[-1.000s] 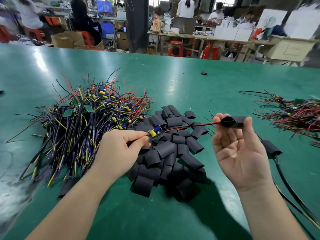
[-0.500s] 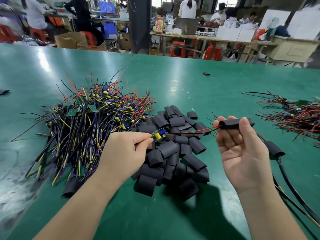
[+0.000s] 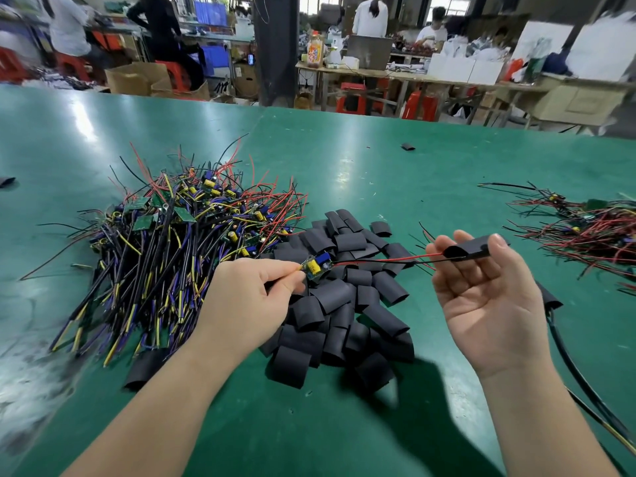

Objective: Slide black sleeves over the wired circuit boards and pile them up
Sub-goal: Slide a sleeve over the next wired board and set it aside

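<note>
- The left hand [image 3: 247,297] pinches a small green circuit board carrying yellow and blue components [image 3: 316,265] between thumb and forefinger, holding it just above the near middle of the desk.
- The right hand [image 3: 488,297], palm up and well apart from the left, clamps a flattened black tubular sleeve [image 3: 469,249] between thumb and fingertips.
- Thin red and black wires [image 3: 385,260] run from the board across the gap between the hands. Their free ends enter the sleeve's open mouth, while the board itself sits outside it.
- Under and between the hands, a heap of loose black sleeves [image 3: 344,304] lies on the glossy green desk [image 3: 378,166].
- Touching the heap's left side, a large tangle of bare wired boards [image 3: 172,242] spreads toward the left edge, in black, yellow, purple and red leads.
- A smaller tangle of red-wired boards [image 3: 585,232] lies against the right edge.
- Behind the right hand, a thick black cable with a sleeved end [image 3: 550,299] trails to the near right corner.
- One stray black sleeve [image 3: 407,146] lies alone toward the far edge.
- Beyond the far edge, people work at benches among red plastic stools [image 3: 351,98] and cardboard boxes [image 3: 137,79].
</note>
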{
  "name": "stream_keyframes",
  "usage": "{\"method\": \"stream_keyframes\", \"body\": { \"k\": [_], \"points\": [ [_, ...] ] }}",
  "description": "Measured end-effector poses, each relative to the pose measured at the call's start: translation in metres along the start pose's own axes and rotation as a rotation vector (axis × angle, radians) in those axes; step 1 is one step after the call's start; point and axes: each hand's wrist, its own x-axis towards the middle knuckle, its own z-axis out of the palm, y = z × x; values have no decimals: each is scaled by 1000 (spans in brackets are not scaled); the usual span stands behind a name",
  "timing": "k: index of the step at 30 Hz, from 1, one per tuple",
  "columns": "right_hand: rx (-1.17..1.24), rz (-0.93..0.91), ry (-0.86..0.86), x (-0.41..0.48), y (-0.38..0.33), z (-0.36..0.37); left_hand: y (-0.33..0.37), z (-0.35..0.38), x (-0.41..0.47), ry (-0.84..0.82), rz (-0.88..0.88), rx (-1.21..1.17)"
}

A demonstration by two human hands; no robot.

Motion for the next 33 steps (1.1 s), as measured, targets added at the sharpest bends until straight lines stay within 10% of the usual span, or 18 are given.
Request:
{"method": "stream_keyframes", "body": {
  "k": [26, 33],
  "points": [
    [-213, -226, -87, -6, 7, 3, -2, -4, 1, 13, -39, 22],
    [18, -4, -47, -8, 1, 7, -2, -5, 2, -18, -65, -23]
  ]
}}
